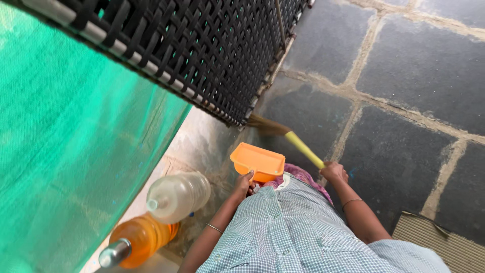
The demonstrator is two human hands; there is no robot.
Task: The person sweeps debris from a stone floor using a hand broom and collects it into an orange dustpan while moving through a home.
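My left hand (244,183) grips the handle of an orange dustpan (257,161), held just above the floor in front of me. In my right hand (334,172) is the yellow handle of a broom (303,148). Its brown bristles (266,126) reach to the foot of a black lattice panel (202,50). Both wrists carry thin bangles. My checked garment fills the bottom of the view.
Dark stone floor slabs (419,65) with pale joints spread to the right. A green net (65,131) hangs at left. A clear plastic bottle (178,195) and an orange bottle (141,237) stand by the wall. A ribbed mat (444,242) lies at bottom right.
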